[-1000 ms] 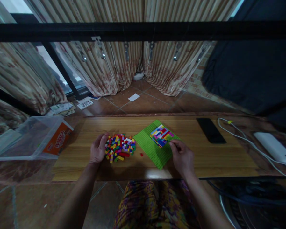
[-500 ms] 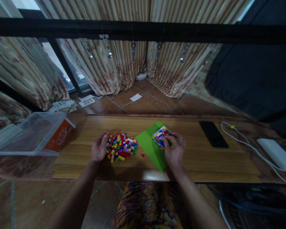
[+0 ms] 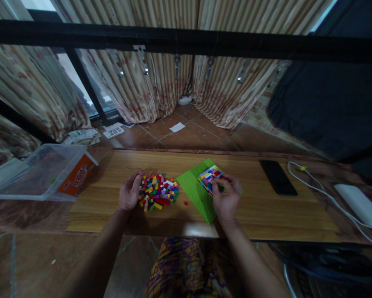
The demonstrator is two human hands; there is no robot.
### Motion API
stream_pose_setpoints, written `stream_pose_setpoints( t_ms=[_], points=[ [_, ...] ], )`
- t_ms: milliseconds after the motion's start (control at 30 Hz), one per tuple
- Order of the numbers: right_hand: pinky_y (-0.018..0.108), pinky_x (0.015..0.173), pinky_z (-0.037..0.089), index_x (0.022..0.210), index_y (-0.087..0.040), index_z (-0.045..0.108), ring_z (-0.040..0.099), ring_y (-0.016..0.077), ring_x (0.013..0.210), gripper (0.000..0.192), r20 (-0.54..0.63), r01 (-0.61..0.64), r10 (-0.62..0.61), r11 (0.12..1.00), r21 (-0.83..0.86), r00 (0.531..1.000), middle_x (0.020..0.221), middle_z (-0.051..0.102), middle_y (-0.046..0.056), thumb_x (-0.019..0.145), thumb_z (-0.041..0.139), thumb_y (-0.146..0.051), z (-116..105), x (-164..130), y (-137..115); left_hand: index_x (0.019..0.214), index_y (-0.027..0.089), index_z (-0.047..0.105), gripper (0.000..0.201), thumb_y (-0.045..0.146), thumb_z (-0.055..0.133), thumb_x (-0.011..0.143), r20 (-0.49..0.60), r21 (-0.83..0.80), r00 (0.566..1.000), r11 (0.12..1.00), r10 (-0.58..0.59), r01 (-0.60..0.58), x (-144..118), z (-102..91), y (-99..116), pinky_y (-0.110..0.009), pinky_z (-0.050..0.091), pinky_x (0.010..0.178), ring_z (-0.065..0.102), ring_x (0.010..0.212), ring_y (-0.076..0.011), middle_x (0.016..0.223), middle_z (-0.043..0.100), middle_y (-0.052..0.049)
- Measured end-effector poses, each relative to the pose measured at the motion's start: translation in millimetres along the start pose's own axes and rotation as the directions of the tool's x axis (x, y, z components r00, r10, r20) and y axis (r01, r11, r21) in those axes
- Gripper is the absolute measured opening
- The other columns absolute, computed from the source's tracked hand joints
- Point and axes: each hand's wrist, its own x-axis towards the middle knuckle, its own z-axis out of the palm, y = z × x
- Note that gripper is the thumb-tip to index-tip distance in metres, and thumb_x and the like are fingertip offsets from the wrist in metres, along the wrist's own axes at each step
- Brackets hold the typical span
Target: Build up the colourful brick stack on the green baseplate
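Observation:
A green studded baseplate (image 3: 190,181) lies at an angle on the wooden board. On it stands a low block built of multicoloured toy bricks (image 3: 208,176). My right hand (image 3: 226,199) is over the block's right side, thumb and fingers pinched together at its top. Whatever sits between those fingertips is hidden. Left of the baseplate, loose toy bricks (image 3: 156,190) lie in a heap. My left hand (image 3: 129,192) rests on its edge against the heap's left side, thumb up and fingers loosely extended, with nothing visible in it. A small red brick (image 3: 186,203) lies between heap and baseplate.
A clear plastic box (image 3: 39,182) with an orange label stands at the far left. A black phone (image 3: 277,177) lies right of the baseplate. Farther right are a white cable (image 3: 316,184) and a white power bank (image 3: 358,203). A dark bar (image 3: 186,41) crosses beyond the board.
The camera view has shifted slightly. My right hand's fingertips have moved a little over the brick block. My left hand stays in place beside the heap.

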Motion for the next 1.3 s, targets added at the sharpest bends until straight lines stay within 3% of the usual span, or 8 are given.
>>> stream_pose_setpoints(
  t_ms=[167, 333, 833, 1067, 1300],
  points=[
    [0.040, 0.089, 0.043, 0.076, -0.020, 0.069, 0.056, 0.0228, 0.097, 0.011, 0.027, -0.119, 0.118, 0.991, 0.058, 0.993, 0.097, 0.061, 0.008, 0.079, 0.063, -0.029, 0, 9, -3, 0.109, 0.016, 0.068, 0.060, 0.065, 0.044, 0.085, 0.002, 0.013, 1.000, 1.000, 0.002, -0.002, -1, -0.6, 3, -0.036, 0.047, 0.096, 0.063, 0.105, -0.0250, 0.111, 0.069, -0.011],
    [0.040, 0.088, 0.042, 0.074, -0.020, 0.068, 0.055, 0.0228, 0.093, 0.012, 0.111, -0.170, 0.161, 0.983, 0.074, 0.981, 0.091, 0.062, 0.007, 0.078, 0.063, -0.029, -4, 14, -3, 0.109, 0.016, 0.068, 0.058, 0.064, 0.045, 0.085, 0.000, 0.012, 1.000, 1.000, -0.008, 0.008, -2, -1.0, 4, -0.035, 0.048, 0.094, 0.063, 0.104, -0.0248, 0.110, 0.070, -0.011],
    [0.039, 0.086, 0.047, 0.081, -0.020, 0.069, 0.058, 0.0218, 0.096, 0.017, 0.226, -0.125, 0.093, 0.983, 0.133, 0.970, 0.102, 0.062, 0.008, 0.080, 0.063, -0.035, -21, 17, 7, 0.105, 0.017, 0.069, 0.050, 0.056, 0.043, 0.087, -0.005, 0.083, 1.000, 0.996, 0.014, -0.014, -1, -1.3, 9, -0.033, 0.047, 0.094, 0.063, 0.102, -0.0232, 0.106, 0.072, -0.008],
    [0.041, 0.091, 0.045, 0.084, -0.021, 0.072, 0.056, 0.0225, 0.100, 0.016, 0.264, -0.014, -0.016, 0.994, 0.108, 0.964, 0.107, 0.062, 0.009, 0.083, 0.060, -0.033, -20, 20, 13, 0.106, 0.017, 0.069, 0.047, 0.052, 0.044, 0.087, 0.010, 0.099, 1.000, 0.995, 0.007, -0.008, 0, -1.5, 10, -0.033, 0.046, 0.095, 0.063, 0.103, -0.0232, 0.107, 0.071, -0.009],
    [0.042, 0.089, 0.046, 0.077, -0.021, 0.072, 0.059, 0.0237, 0.097, 0.017, 0.277, -0.098, 0.072, 0.992, 0.083, 0.958, 0.101, 0.064, 0.009, 0.079, 0.062, -0.034, -16, 29, 12, 0.105, 0.017, 0.068, 0.044, 0.050, 0.047, 0.085, 0.000, 0.085, 1.000, 0.996, 0.014, -0.014, -1, -0.1, 9, -0.033, 0.045, 0.099, 0.062, 0.106, -0.0230, 0.110, 0.070, -0.008]
  ],
)
